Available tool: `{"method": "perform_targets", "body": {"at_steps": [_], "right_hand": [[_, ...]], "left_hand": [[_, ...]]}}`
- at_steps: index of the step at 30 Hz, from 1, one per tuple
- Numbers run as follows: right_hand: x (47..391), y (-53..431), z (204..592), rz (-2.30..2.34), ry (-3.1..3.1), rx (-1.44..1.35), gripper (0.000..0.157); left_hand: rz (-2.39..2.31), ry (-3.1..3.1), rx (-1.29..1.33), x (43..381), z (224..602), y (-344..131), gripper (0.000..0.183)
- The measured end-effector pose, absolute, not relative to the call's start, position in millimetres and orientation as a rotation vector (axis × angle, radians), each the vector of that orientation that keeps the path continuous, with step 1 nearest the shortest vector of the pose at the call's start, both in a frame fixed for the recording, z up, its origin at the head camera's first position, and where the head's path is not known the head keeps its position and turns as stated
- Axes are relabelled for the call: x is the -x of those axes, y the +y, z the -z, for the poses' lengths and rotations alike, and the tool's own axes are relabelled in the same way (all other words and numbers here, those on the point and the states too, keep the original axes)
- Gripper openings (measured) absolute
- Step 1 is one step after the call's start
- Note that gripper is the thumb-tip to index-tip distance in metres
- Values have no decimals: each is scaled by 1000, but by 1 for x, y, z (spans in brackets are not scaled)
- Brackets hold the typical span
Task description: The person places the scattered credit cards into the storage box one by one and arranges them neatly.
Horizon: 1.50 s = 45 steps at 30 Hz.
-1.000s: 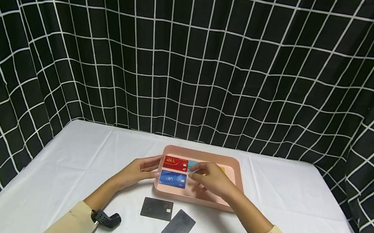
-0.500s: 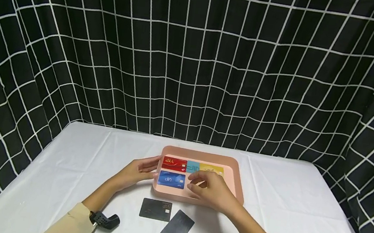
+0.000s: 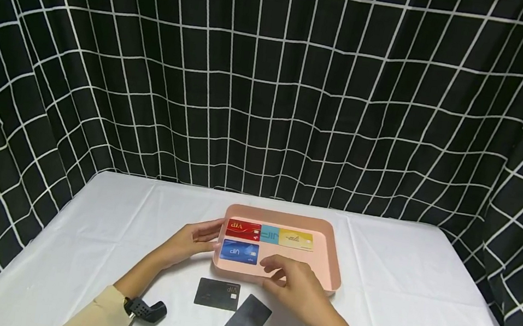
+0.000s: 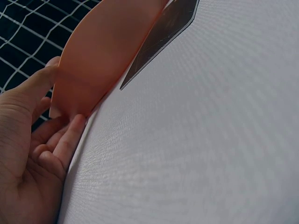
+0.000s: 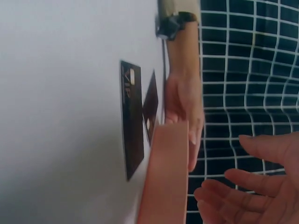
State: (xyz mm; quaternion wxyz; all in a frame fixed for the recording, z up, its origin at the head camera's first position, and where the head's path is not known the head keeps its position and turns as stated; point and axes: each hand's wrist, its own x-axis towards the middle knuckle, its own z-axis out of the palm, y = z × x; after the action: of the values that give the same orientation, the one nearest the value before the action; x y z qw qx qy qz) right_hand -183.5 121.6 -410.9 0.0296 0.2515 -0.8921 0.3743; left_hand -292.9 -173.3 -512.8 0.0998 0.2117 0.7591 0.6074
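Note:
My left hand (image 3: 191, 242) rests at the left end of a shallow pink tray (image 3: 325, 259), fingers and thumb touching its outer wall. In the left wrist view, its fingertips meet the tray's rim and lower edge. My right hand (image 3: 296, 289) hovers over the tray's front edge, fingers loosely bent, holding nothing. Inside the tray, a red VIP card (image 3: 244, 230), a light blue card (image 3: 269, 234) and a yellow card (image 3: 296, 240) form the back row. A blue VIP card (image 3: 240, 252) lies in front of the red one.
Two black VIP cards lie on the white cloth before the tray: one card (image 3: 217, 294) flat across, the other card (image 3: 248, 321) slanted at its right. The white-covered table (image 3: 388, 290) ends at a black curtain (image 3: 271, 87) with a white grid.
My right hand has drawn back toward the tray's front edge, away from the back row, uncovering the light blue and yellow cards. The left hand stays against the tray.

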Motion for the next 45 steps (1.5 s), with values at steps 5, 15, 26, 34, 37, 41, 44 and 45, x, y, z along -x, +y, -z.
{"method": "perform_targets", "body": {"at_steps": [5, 15, 26, 34, 37, 41, 44, 45], "right_hand": [[172, 118, 414, -1168, -2746, -786, 33], [155, 115, 425, -966, -2804, -779, 36], [152, 114, 434, -833, -2966, -751, 48], [150, 114, 442, -718, -3013, -725, 68], [149, 112, 444, -682, -3037, -702, 74], [149, 110, 447, -641, -3059, -710, 80], [149, 110, 449, -639, -3079, -726, 85], [149, 110, 449, -636, -3085, -735, 87]], "left_hand": [[-1803, 2242, -641, 293, 512, -174, 70], [-1791, 2252, -640, 293, 510, -176, 70], [-1798, 2226, -628, 296, 513, -174, 68], [-1801, 2233, -638, 294, 512, -174, 69], [-1796, 2238, -643, 293, 513, -174, 69], [-1796, 2245, -648, 294, 514, -175, 70], [-1800, 2239, -660, 294, 513, -175, 70], [-1798, 2238, -657, 294, 513, -175, 70]]}}
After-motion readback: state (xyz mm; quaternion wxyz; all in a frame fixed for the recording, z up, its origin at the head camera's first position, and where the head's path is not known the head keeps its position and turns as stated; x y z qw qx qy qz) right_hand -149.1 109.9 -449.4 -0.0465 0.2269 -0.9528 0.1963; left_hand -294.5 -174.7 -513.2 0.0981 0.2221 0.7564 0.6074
